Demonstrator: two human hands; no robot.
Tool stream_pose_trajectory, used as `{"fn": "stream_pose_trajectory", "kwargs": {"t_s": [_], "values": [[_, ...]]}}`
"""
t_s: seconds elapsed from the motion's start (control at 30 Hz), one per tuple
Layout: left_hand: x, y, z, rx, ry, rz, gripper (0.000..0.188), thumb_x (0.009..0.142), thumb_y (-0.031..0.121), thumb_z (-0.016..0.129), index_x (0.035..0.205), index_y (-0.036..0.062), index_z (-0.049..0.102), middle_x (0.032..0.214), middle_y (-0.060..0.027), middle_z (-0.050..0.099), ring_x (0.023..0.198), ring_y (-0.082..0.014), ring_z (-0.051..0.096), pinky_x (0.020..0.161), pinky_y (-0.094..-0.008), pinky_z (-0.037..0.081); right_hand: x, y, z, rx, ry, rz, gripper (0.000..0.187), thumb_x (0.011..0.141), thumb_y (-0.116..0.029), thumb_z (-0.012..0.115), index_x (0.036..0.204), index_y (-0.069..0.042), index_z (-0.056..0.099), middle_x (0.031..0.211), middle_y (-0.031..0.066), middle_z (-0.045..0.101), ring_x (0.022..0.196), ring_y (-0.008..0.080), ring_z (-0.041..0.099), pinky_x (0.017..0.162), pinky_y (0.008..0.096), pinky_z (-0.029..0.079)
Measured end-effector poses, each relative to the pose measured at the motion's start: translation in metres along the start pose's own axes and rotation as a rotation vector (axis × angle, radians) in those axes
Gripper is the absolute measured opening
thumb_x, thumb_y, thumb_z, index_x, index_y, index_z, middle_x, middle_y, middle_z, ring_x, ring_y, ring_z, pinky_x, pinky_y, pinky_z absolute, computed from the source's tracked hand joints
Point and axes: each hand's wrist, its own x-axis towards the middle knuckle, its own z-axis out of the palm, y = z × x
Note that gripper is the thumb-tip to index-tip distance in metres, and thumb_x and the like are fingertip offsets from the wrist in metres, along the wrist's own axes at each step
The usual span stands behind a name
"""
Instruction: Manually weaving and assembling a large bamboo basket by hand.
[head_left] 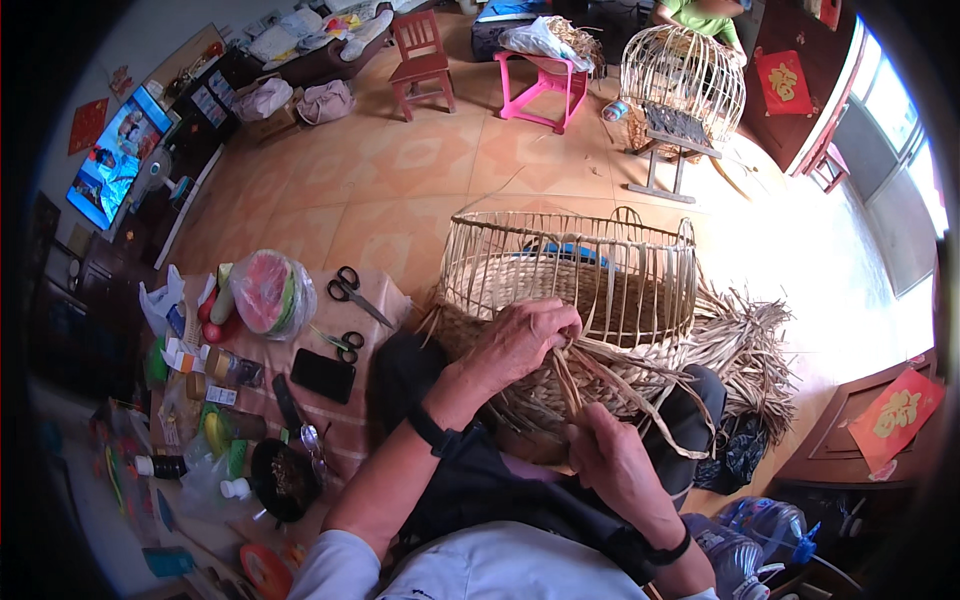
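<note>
A partly woven basket point(465, 285) rests against my knees, its lower wall braided from dried plant strands and its upper frame of bare upright rods under a thin rim. My left hand point(525, 335) is closed at the near side of the weave, pinching dried strands against the rods. Lower and to the right, my right hand point(610, 450) grips a bundle of dried strands point(568, 385) that runs up to the left fingers. Loose strand ends point(665, 420) hang over my right knee. Something blue shows inside the basket, partly hidden by the rods.
Left of me, a cloth-covered table point(375, 290) holds scissors point(357, 293), a black phone point(322, 375), wrapped watermelon point(268, 290) and several bottles. Dried strands point(750, 340) spread at the right, near water jugs point(765, 530). Ahead stand a pink stool point(545, 95), a wooden chair point(420, 65) and a person behind another basket frame point(690, 75).
</note>
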Motion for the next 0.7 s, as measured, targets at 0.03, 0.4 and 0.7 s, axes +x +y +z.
{"fn": "stream_pose_trajectory", "kwargs": {"t_s": [0.03,0.4,0.7], "values": [[0.001,-0.001,0.001,-0.011,0.002,-0.001,0.016,0.085,-0.001,0.071,0.098,0.0033,0.063,0.091,-0.0135,0.067,0.093,-0.0353,0.068,0.082,-0.0425,0.054,-0.002,-0.005,-0.007,0.098,-0.04,0.064,0.009,0.107,-0.006,0.052,0.099,-0.001,0.053,0.071,0.0079,0.06,0.061,0.0233,0.062,0.056,0.0349,0.049],[-0.011,0.01,-0.015,0.036,-0.176,-0.013,0.027,0.085,0.004,0.073,0.111,0.0037,0.071,0.111,-0.0146,0.069,0.105,-0.0352,0.068,0.092,-0.0419,0.056,0.021,0.006,-0.04,1.218,0.002,0.279,0.025,0.113,-0.025,0.051,0.109,-0.003,0.06,0.067,0.0007,0.057,0.049,0.0101,0.05,0.048,0.0235,0.04],[-0.012,-0.014,0.017,0.086,0.081,0.092,0.013,0.083,0.006,0.074,0.095,0.0069,0.074,0.094,-0.0121,0.071,0.092,-0.0338,0.071,0.082,-0.0432,0.057,0.005,-0.002,-0.076,1.236,-0.009,0.323,0.034,0.108,-0.018,0.051,0.13,0.007,0.059,0.076,0.0093,0.063,0.065,0.0197,0.063,0.06,0.0315,0.052]]}}
